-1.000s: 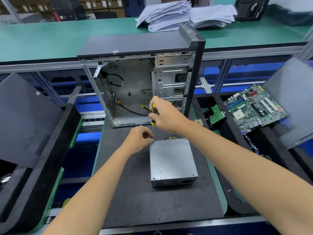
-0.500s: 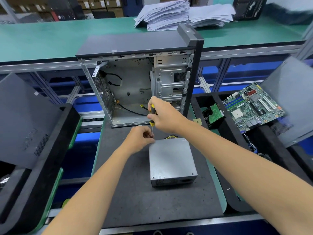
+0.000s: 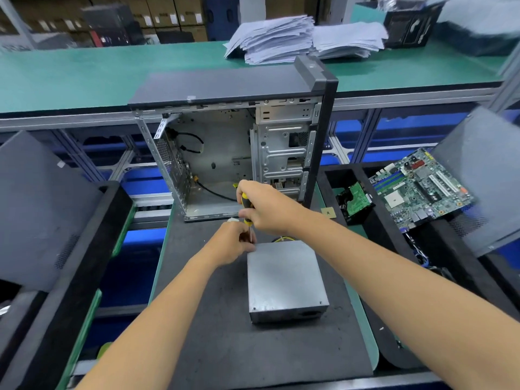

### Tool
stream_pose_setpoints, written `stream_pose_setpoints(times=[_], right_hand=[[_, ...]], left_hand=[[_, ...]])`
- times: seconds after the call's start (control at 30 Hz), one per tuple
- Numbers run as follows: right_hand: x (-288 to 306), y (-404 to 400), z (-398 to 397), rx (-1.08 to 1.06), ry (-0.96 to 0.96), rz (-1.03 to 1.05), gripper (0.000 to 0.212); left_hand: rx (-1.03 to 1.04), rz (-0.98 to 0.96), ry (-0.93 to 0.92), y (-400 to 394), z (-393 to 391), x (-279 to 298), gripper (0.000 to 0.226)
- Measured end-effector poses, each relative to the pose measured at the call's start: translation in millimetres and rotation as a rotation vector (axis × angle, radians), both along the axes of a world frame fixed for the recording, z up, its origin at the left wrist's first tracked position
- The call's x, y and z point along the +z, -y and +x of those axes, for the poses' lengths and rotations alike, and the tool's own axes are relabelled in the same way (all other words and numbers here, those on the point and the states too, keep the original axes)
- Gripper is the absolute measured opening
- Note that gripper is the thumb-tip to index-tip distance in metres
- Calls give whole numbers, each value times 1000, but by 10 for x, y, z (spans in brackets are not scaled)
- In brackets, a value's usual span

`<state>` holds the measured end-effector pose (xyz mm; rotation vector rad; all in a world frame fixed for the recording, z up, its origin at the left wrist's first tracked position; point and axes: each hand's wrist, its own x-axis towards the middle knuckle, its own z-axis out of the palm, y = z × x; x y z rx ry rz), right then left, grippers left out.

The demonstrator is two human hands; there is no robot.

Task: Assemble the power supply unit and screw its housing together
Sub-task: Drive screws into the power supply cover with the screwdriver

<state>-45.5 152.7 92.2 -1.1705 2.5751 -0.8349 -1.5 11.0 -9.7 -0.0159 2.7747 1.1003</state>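
Observation:
A grey metal power supply unit [image 3: 284, 280] lies flat on the dark mat [image 3: 225, 333] in front of me. My right hand [image 3: 267, 206] grips a yellow and black screwdriver [image 3: 246, 212], held upright with its tip at the unit's far left corner. My left hand [image 3: 233, 243] is pinched around the screwdriver's shaft near the tip, touching that corner. Any screw under the tip is hidden by my fingers. Yellow wires [image 3: 281, 239] show at the unit's far edge.
An open computer case [image 3: 233, 142] stands upright just behind the unit. A motherboard [image 3: 422, 187] and a small green board [image 3: 356, 198] lie in black trays at the right. Dark side panels lean at the left [image 3: 36, 209] and right [image 3: 484, 175]. Paper stacks [image 3: 304, 38] sit on the green bench.
Both hands stay at the unit's far left corner with the screwdriver. The view has shifted slightly; nothing else has moved.

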Motion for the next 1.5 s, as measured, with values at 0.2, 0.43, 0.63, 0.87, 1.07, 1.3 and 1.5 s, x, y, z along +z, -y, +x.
stream_pose_setpoints(times=[0.2,0.43,0.63,0.87,1.07,1.3,1.5], right_hand=[[-31,24,4,16,-9,24,16],[-49,36,-14,22,-16,25,15],[-29,8,-28,10,-15,14,16],[6,-3,-24,39,-64,40,19],[129,81,-23,89,-205,202,26],[191,174,4,81,-350,455,32],[285,189,-12,200,-248,500,10]], left_hand=[[27,85,51,42,-13,-46,11],[14,141,87,91,-21,-11,10],[25,167,98,61,-31,20,27],[48,219,98,58,9,-3,21],[70,262,103,60,26,4,15],[96,297,101,62,38,-26,12],[123,324,122,53,37,-35,14]])
